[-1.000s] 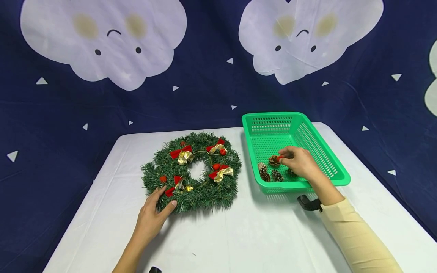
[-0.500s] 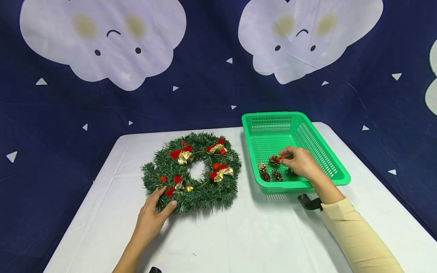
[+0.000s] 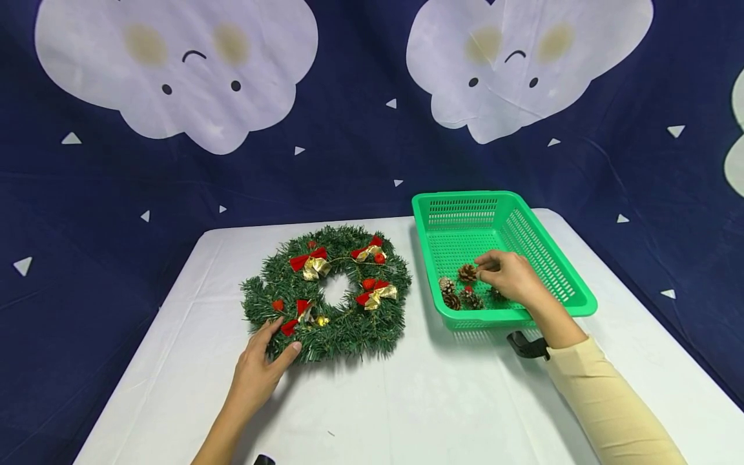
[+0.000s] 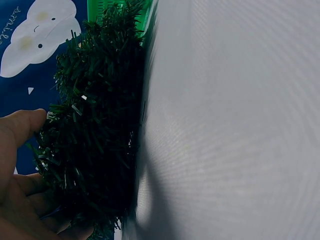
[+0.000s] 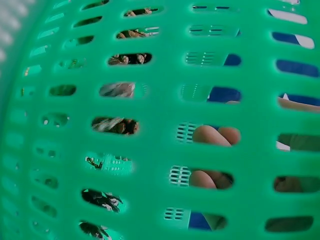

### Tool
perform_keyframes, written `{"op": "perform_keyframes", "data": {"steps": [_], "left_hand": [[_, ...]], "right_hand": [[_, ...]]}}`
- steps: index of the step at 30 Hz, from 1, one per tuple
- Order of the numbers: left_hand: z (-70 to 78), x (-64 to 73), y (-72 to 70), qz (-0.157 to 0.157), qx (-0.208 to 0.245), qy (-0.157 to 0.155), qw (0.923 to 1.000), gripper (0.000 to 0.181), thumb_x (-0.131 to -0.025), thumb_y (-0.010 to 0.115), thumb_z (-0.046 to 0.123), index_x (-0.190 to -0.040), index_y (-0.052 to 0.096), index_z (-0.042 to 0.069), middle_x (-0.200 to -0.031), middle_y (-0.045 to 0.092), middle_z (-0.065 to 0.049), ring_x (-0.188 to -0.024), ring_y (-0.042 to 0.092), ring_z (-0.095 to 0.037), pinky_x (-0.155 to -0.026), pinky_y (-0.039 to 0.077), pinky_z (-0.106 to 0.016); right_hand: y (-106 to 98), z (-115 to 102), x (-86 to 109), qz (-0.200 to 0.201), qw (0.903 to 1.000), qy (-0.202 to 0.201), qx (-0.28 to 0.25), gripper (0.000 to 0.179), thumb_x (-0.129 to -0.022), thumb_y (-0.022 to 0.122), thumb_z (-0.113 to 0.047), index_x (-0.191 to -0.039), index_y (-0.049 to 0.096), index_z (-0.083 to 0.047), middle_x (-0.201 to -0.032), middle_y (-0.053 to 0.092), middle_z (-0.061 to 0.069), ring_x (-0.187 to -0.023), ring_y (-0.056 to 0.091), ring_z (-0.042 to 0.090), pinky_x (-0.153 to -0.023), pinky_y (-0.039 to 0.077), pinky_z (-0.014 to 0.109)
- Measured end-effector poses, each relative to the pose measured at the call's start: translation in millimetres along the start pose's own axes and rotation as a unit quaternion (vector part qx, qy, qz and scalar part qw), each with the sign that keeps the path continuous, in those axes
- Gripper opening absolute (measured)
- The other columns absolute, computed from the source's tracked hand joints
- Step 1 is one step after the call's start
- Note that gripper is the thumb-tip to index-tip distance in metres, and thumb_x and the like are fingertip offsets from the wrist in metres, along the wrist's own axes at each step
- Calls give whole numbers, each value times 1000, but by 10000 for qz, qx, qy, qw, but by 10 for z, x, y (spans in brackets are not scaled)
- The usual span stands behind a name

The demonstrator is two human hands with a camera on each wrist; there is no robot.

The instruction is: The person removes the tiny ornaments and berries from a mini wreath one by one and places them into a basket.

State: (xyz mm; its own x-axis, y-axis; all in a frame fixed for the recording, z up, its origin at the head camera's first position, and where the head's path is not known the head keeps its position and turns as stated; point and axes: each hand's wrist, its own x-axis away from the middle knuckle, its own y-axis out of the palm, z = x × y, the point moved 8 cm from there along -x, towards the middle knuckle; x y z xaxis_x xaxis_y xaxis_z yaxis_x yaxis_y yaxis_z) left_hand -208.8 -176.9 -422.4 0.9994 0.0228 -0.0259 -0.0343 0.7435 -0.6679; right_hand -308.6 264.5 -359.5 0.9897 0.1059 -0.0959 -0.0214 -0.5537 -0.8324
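My left grip [image 3: 258,363], thumb and fingers apart, rests on the wreath [image 3: 372,329] on the tabletop [image 3: 372,413]; my right grip [image 3: 511,278] is inside the basket [image 3: 476,316], close by a pine cone [image 3: 467,273], hold unclear. Left wrist: thumb [image 4: 30,121] touches wreath. Right wrist: fingertips [image 5: 209,135] through slots.

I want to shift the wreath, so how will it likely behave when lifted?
The wreath is probably light for its size, being thin bristles around an open centre. Lying flat and broad, it seems unlikely to roll if pushed. Its bristly edge would probably give under fingers.
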Motion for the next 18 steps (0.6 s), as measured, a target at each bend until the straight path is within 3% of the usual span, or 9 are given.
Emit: {"op": "perform_keyframes", "data": {"steps": [10,18], "left_hand": [[20,7,-11,-7,-1,3,10000,70,-90,58,49,-147,34,15,-154,23,-24,-138,24,-49,-107,22,-69],[18,10,-8,21,9,44,10000,71,-90,58,49,-147,34,14,-154,23,-25,-137,26,-50,-105,23,-70]], "right_hand": [[-39,-168,50,239,9997,-2,-9,29,-90,62,-22,-116,64,-7,-107,70,15,-97,66,31,-78,53,44],[13,-418,64,414,9984,-159,-354,28,-91,63,-23,-117,63,-11,-107,71,10,-97,67,27,-78,54,41]]}}
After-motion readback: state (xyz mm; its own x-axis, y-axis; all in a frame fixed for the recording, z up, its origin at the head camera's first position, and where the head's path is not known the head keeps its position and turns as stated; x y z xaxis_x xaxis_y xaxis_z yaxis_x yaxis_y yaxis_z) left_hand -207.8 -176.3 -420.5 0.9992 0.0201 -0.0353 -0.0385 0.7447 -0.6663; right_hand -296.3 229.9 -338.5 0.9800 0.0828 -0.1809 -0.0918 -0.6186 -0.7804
